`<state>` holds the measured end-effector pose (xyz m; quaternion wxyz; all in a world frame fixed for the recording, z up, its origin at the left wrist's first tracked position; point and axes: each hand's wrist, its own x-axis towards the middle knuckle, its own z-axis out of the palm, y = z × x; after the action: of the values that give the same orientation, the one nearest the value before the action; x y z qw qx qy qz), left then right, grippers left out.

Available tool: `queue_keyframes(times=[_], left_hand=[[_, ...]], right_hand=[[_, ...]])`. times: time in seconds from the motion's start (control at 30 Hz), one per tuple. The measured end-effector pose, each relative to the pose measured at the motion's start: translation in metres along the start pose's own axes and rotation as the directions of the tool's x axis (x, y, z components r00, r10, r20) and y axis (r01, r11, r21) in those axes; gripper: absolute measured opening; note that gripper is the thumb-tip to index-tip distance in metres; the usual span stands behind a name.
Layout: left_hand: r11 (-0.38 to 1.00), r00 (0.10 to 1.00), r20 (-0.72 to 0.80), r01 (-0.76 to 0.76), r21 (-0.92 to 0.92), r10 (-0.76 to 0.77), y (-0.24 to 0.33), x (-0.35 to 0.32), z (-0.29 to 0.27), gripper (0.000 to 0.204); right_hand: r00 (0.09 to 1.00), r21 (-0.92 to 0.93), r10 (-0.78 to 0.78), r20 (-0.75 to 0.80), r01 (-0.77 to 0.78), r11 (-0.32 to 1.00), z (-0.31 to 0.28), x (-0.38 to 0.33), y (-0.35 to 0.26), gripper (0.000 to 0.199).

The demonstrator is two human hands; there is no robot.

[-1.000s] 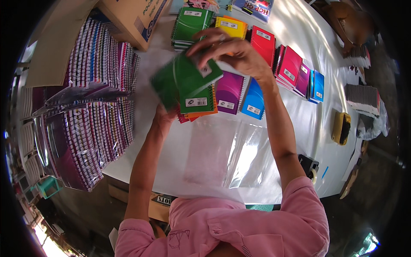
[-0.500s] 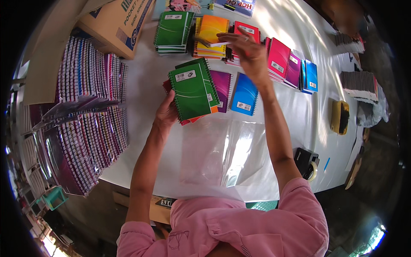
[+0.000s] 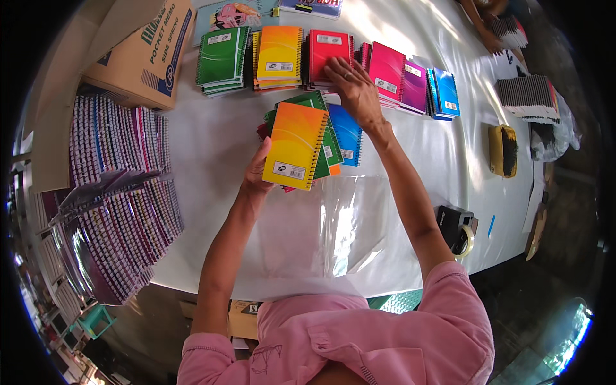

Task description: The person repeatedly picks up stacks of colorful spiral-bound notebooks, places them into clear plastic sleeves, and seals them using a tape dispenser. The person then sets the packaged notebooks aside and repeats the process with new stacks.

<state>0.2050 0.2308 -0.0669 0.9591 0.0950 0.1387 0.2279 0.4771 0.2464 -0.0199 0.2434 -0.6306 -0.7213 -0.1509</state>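
My left hand (image 3: 258,172) grips a fanned bunch of spiral notebooks by its left edge. A yellow-orange notebook (image 3: 295,144) is on top, with green notebooks (image 3: 330,146) and other coloured edges beneath. My right hand (image 3: 360,96) reaches to a stack of red notebooks (image 3: 328,50); its outstretched fingers rest on the top cover's lower right corner. Left of that stand stacks of yellow notebooks (image 3: 280,48) and green notebooks (image 3: 221,54). To its right are pink notebooks (image 3: 387,64), purple notebooks (image 3: 415,83) and blue notebooks (image 3: 447,93). A single blue notebook (image 3: 348,131) lies partly behind the held bunch.
Clear plastic (image 3: 321,224) lies flat before me. Spiral-bound books in plastic (image 3: 122,192) pile up at left beside a cardboard box (image 3: 138,54). At right are a black tape dispenser (image 3: 454,224), a yellow block (image 3: 502,151) and bundled books (image 3: 529,96). Another person's hand (image 3: 491,42) shows at far right.
A yellow-orange notebook now lies on top of the green one in my left hand. My right hand has moved from near the yellow stack onto the red stack. The view has shifted slightly.
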Motion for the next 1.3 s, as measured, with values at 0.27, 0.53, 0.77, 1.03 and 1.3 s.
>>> queue_keyframes(times=[0.27,0.53,0.77,1.03,1.3], left_hand=[[0.994,0.99,0.093,-0.102,-0.029,0.104,-0.011,0.025,-0.002,0.073],[0.993,0.993,0.041,-0.114,-0.029,0.115,-0.019,0.036,-0.004,0.066],[0.991,0.989,-0.083,-0.124,-0.041,0.12,-0.029,0.048,-0.004,0.065],[0.995,0.997,0.048,-0.051,-0.082,0.055,-0.054,0.067,-0.004,0.065],[0.999,0.994,0.111,0.025,-0.047,-0.019,-0.067,0.059,-0.004,0.072]], right_hand=[[0.993,0.482,0.103,-0.051,-0.065,0.874,-0.083,-0.009,-0.061,0.026],[0.735,-0.241,0.622,-0.269,-0.677,0.696,-0.056,-0.037,0.039,0.065],[0.428,0.765,0.839,0.336,-0.643,0.022,-0.099,-0.028,0.051,0.026],[0.82,0.133,0.503,-0.273,-0.486,0.864,-0.083,-0.114,0.071,0.052],[0.537,-0.232,0.737,-0.411,-0.843,0.485,-0.102,-0.161,0.282,0.052]])
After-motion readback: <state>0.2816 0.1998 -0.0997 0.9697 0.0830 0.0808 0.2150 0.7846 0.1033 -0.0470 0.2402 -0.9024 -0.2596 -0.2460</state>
